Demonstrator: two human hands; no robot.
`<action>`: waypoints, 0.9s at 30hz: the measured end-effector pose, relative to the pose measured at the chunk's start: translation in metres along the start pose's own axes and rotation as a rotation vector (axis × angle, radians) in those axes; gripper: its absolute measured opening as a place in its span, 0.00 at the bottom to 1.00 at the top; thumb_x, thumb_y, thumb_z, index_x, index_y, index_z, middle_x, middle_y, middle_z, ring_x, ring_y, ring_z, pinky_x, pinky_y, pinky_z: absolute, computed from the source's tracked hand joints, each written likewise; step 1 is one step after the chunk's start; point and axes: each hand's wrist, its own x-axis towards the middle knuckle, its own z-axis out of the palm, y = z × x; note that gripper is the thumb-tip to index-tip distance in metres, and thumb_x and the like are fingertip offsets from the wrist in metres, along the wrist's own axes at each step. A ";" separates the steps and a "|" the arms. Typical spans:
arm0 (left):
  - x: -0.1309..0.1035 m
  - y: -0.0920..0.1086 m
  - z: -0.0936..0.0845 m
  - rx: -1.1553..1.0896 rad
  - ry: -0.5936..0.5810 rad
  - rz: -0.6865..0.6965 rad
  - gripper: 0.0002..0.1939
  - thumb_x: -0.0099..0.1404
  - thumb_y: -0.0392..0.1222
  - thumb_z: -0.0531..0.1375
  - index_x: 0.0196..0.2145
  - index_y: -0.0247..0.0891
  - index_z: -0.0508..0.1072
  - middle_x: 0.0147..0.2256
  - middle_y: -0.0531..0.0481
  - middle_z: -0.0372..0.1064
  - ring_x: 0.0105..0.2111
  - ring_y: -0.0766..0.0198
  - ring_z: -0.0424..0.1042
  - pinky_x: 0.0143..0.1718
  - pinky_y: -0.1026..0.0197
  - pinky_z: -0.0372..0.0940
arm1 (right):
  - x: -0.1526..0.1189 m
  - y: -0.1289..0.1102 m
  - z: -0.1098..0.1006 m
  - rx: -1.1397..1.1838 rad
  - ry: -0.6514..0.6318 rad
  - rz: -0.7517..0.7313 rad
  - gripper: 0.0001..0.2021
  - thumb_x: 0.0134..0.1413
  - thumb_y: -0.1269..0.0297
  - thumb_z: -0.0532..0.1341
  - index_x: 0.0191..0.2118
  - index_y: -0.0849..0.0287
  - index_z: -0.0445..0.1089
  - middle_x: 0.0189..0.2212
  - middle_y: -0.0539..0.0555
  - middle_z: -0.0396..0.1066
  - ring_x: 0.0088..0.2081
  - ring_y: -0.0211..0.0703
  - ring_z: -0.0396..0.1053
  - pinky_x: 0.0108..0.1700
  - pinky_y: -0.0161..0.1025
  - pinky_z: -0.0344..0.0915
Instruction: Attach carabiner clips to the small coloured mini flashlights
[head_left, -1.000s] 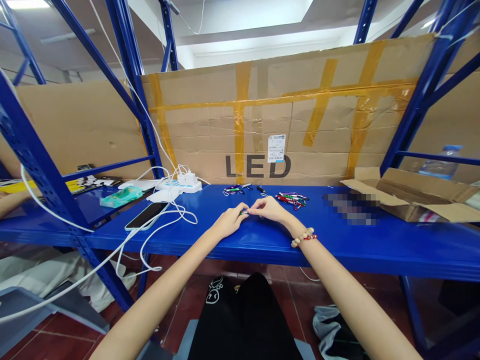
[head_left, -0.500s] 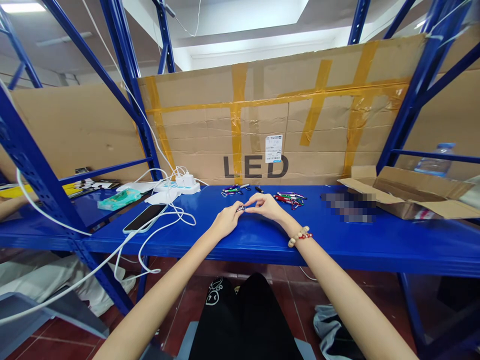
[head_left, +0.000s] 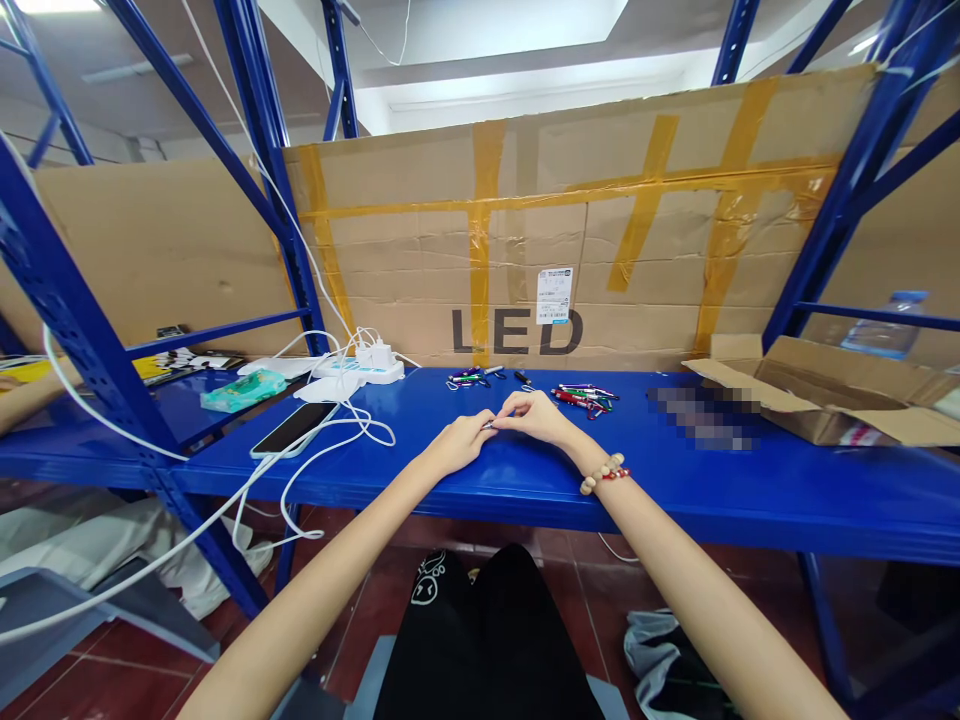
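Note:
My left hand point(head_left: 459, 444) and my right hand point(head_left: 534, 418) meet over the blue table point(head_left: 525, 480), fingertips touching. Both are closed in a pinch around a small item between them, mostly hidden by the fingers and too small to name. Just behind the hands lies a small pile of coloured pens or clips point(head_left: 474, 377), with a short dark piece point(head_left: 523, 378) beside it. A second pile, red, green and purple point(head_left: 583, 399), is right of my right hand.
At the left are a phone point(head_left: 295, 430), white cables, a power strip point(head_left: 382, 372) and a green packet point(head_left: 244, 390). An open cardboard box point(head_left: 825, 395) stands at the right. Another person's arm point(head_left: 34, 403) shows at the far left. Blue posts flank the table.
The fingers have closed in further over the small item, so less of it shows. Both hands sit slightly lower, and the view has shifted a little.

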 end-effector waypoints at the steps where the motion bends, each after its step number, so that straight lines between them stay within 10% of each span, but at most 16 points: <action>1: 0.000 0.000 0.000 -0.001 -0.002 0.005 0.06 0.66 0.41 0.48 0.34 0.41 0.63 0.33 0.51 0.68 0.35 0.60 0.69 0.36 0.63 0.61 | 0.000 0.000 0.000 0.004 -0.012 0.014 0.15 0.37 0.53 0.65 0.23 0.63 0.74 0.24 0.53 0.69 0.23 0.34 0.63 0.24 0.33 0.59; 27: 0.001 0.006 -0.002 0.162 0.043 -0.158 0.11 0.67 0.43 0.44 0.43 0.43 0.63 0.38 0.47 0.70 0.40 0.54 0.70 0.37 0.56 0.62 | 0.002 0.001 0.000 0.020 0.044 0.038 0.19 0.38 0.53 0.64 0.33 0.64 0.74 0.27 0.53 0.70 0.16 0.28 0.54 0.17 0.31 0.51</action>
